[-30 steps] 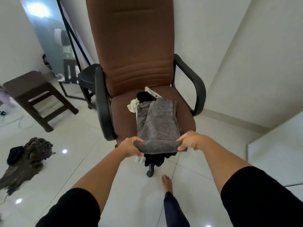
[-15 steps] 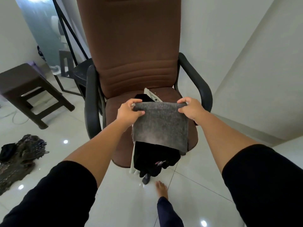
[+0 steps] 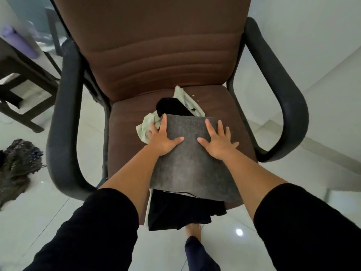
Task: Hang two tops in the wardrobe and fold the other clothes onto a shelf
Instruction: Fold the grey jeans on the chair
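Nearest the camera, a black soft garment [image 3: 181,212] hangs limp over the seat's front edge, beneath the folded charcoal-grey denim bundle [image 3: 192,167], a thick matte rectangle whose long axis runs from the person toward the backrest. Left hand [image 3: 163,140] and right hand [image 3: 217,141] lie flat, fingers spread and grasping nothing, pressing its far half on either side, about equally near. Beyond the fingertips, a crumpled pale-green thin top [image 3: 149,125] and a black rolled item [image 3: 172,109] lie on the brown fabric office chair [image 3: 156,61].
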`<state>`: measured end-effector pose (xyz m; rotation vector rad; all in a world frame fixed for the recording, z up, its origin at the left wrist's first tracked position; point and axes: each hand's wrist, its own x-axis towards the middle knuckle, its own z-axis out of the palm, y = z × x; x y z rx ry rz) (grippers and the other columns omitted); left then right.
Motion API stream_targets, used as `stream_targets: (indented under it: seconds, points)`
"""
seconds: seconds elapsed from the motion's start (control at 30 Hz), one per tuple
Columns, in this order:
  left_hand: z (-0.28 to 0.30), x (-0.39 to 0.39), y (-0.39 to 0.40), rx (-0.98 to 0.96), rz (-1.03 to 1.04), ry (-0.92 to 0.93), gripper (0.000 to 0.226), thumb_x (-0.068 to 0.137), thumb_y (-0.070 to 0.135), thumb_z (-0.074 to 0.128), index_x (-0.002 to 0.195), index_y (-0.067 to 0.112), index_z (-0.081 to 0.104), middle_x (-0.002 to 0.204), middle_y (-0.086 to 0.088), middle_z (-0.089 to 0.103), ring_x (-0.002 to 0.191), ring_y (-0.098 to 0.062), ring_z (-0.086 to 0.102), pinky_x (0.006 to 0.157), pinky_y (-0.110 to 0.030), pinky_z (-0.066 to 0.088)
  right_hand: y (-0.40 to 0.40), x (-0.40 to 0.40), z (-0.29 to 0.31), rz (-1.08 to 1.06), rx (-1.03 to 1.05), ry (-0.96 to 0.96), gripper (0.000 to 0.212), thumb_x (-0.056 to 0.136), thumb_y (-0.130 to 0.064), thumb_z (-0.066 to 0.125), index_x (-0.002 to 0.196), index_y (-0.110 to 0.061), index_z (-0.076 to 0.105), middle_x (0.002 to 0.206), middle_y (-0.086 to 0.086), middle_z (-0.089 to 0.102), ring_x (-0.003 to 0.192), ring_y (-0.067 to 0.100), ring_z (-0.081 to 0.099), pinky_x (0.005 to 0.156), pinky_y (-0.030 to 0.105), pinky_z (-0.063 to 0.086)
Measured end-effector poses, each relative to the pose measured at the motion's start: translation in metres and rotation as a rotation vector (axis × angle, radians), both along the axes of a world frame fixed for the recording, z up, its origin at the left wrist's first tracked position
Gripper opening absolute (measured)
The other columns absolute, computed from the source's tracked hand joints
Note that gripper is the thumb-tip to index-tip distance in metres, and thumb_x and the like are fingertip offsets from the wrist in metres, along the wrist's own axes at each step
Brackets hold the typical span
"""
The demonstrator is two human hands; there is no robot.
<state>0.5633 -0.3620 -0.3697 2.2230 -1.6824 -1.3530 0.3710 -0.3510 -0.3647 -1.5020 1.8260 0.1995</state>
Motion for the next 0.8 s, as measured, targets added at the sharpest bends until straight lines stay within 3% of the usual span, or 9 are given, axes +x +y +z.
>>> stream_targets:
  seconds: [0.1, 0.23, 0.4, 0.53, 0.67, 0.8]
  points:
    - [-0.025, 0.006, 0.007, 0.125, 0.058, 0.012, 0.098, 0.083, 0.058, 0.058, 0.140, 0.051, -0.022, 0.157, -0.015, -0.011, 0.143, -0.038, 0.016, 0.113, -0.048, 0.025, 0.001, 0.007, -0.027, -0.023, 0.048, -0.008, 0.071, 0.090, -0.063, 0.038, 0.140, -0.057, -0.012, 0.154, -0.005, -0.032, 0.144, 0.031, -0.019, 0.108, 0.071, 0.007]
    - [-0.031, 0.003, 0.013, 0.080, 0.090, -0.057, 0.096, 0.080, 0.063, 0.057, 0.139, 0.056, -0.017, 0.153, -0.014, 0.013, 0.133, -0.039, 0.034, 0.105, -0.049, 0.038, 0.005, 0.008, -0.034, -0.150, 0.034, -0.031, 0.078, 0.083, -0.066, 0.049, 0.137, -0.063, -0.007, 0.155, 0.003, -0.028, 0.145, 0.038, -0.010, 0.107, 0.068, 0.018]
    - [-0.021, -0.002, 0.027, 0.108, 0.204, -0.265, 0.095, 0.069, 0.080, 0.051, 0.144, 0.054, -0.003, 0.138, -0.014, 0.017, 0.124, -0.038, 0.031, 0.094, -0.050, 0.042, 0.014, 0.014, -0.026, -0.292, 0.041, 0.035, 0.084, 0.079, -0.072, 0.050, 0.138, -0.062, -0.009, 0.157, 0.016, -0.006, 0.137, 0.043, 0.023, 0.104, 0.054, 0.033]
    - [-0.024, -0.002, 0.036, 0.104, 0.194, -0.225, 0.095, 0.071, 0.081, 0.044, 0.143, 0.053, -0.011, 0.129, -0.020, 0.032, 0.112, -0.041, 0.050, 0.089, -0.046, 0.046, 0.018, 0.019, -0.029, -0.307, 0.023, 0.062, 0.086, 0.077, -0.076, 0.046, 0.137, -0.062, -0.014, 0.143, 0.025, 0.022, 0.114, 0.039, 0.050, 0.096, 0.045, 0.043]
    - [-0.026, -0.002, 0.046, -0.016, 0.222, -0.160, 0.089, 0.077, 0.076, 0.043, 0.143, 0.052, -0.011, 0.123, -0.019, 0.045, 0.107, -0.037, 0.054, 0.086, -0.043, 0.045, 0.023, 0.014, -0.031, -0.261, -0.006, 0.036, 0.084, 0.079, -0.076, 0.042, 0.139, -0.059, -0.013, 0.133, 0.026, 0.039, 0.111, 0.036, 0.053, 0.092, 0.040, 0.044]
    - [-0.025, 0.003, 0.056, -0.231, 0.246, -0.043, 0.086, 0.082, 0.065, 0.053, 0.146, 0.049, -0.003, 0.126, -0.014, 0.053, 0.111, -0.030, 0.055, 0.085, -0.036, 0.043, 0.030, 0.010, -0.025, -0.250, -0.092, -0.018, 0.084, 0.076, -0.076, 0.045, 0.140, -0.059, -0.006, 0.132, 0.016, 0.049, 0.115, 0.033, 0.052, 0.093, 0.040, 0.044]
